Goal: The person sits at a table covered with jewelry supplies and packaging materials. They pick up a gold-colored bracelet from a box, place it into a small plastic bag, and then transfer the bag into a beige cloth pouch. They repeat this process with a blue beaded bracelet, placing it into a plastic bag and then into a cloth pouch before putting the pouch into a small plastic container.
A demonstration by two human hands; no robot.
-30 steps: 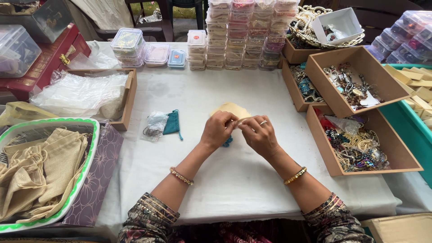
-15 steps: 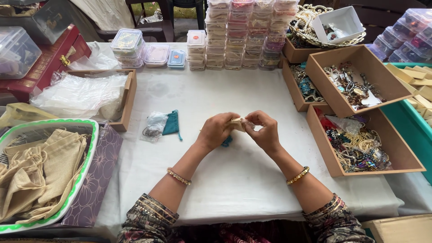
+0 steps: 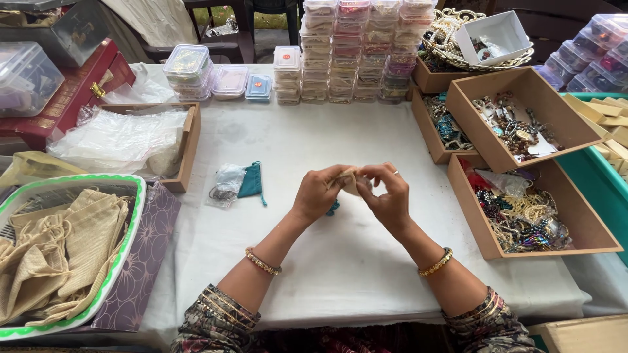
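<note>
Left hand (image 3: 318, 195): at frame centre, raised just off the white tablecloth (image 3: 340, 261), fingers pinched on the left side of a small beige pouch (image 3: 350, 181).
Right hand (image 3: 386, 193): facing the left, fingers pinched on the pouch's other side; a ring shows on one finger.
Pouch: between the two sets of fingertips, mostly hidden by them, bunched small.
Change: one second ago the pouch stood open and wide above the hands; half a second ago it was already narrowing; now it is drawn tight, so the mouth looks closed or nearly so.
Hands versus earlier: they sit slightly lower in the frame and closer together.
Under the hands: a scrap of teal, too hidden to identify.
Left of centre: a teal pouch (image 3: 250, 185) beside a clear plastic bag (image 3: 226, 184), unmoved.
Lower left: a green-rimmed basket (image 3: 134, 225) of beige pouches.
Right: open cardboard boxes (image 3: 592, 232) of jewellery.
Top: stacks of clear plastic containers (image 3: 356, 49).
</note>
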